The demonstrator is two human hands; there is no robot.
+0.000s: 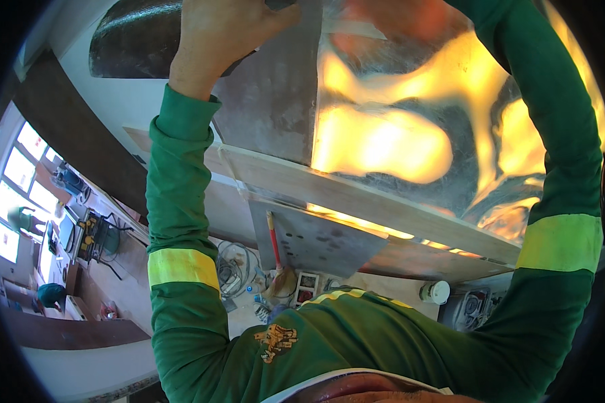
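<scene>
I see the shiny metal sheet (396, 134) filling twelve to two o'clock, resting on a pale wooden board (356, 198). My left hand (225, 37) grips its upper edge at eleven o'clock. My right hand is hidden; its grip I cannot tell.

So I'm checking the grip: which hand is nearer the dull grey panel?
Left. The left hand grips the grey panel at its top edge; the right hand is blurred behind the shiny sheet.

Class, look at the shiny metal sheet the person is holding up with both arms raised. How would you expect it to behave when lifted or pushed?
The metal sheet probably flexes: its reflections look wavy, which suggests a thin skin. It likely slips easily, being glossy. The left hand grips near its top edge, so it may be awkward, wide for one hand.
</scene>
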